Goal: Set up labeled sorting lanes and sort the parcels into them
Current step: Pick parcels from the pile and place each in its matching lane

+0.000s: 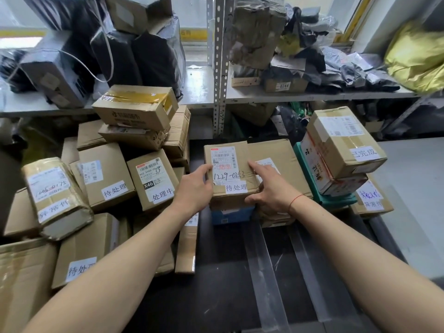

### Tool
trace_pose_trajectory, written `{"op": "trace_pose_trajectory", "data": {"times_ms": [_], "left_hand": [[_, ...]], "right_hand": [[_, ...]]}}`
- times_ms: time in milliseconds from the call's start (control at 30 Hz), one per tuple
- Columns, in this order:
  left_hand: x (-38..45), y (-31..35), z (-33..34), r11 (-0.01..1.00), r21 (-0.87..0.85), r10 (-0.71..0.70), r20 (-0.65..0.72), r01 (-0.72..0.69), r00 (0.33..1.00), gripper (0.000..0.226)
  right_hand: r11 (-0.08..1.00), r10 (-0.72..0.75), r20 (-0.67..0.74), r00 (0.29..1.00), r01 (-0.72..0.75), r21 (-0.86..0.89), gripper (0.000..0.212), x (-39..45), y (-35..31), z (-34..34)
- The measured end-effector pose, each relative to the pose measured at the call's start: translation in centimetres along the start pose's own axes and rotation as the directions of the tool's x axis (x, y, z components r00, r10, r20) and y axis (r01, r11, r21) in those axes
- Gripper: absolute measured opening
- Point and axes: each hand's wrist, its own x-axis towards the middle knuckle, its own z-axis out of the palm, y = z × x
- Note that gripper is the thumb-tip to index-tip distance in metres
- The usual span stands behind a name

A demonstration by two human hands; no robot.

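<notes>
Both hands, left hand [195,186] and right hand [269,188], grip 1 parcel [229,169] atop the middle stack between lane strips; best seated square, label up.

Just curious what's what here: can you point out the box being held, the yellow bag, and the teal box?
held box [236,150], head view, bare cardboard top beside its shipping label
yellow bag [418,56], head view, middle of its crinkled side
teal box [310,179], head view, its exposed left side
</notes>
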Motion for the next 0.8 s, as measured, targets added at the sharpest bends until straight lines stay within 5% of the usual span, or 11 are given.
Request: {"op": "trace_pose_trajectory", "data": {"times_ms": [367, 633, 800], "left_hand": [[-1.2, 0.3, -2.1, 0.993, 0.053, 0.104, 0.030, -0.106, 0.994, 0.048], [-3.9, -0.9, -8.1, 0.962, 0.195, 0.207, -0.064, -0.191, 0.976, 0.037], [-6.8, -3.5, -13.0, 0.926, 0.274, 0.297, -0.105, -0.259, 0.949, 0.028]], "right_hand": [[0.998, 0.049, -0.018, 0.999, -0.049, -0.027, 0.105, -0.6, -1.3, -0.1], [0.996, -0.084, -0.306, 0.948, 0.067, -0.065, 0.046, -2.9, -6.7, -0.3], [0.973, -0.225, -0.334, 0.915, 0.194, -0.124, 0.026, -3.8, -10.8, 2.0]]}}
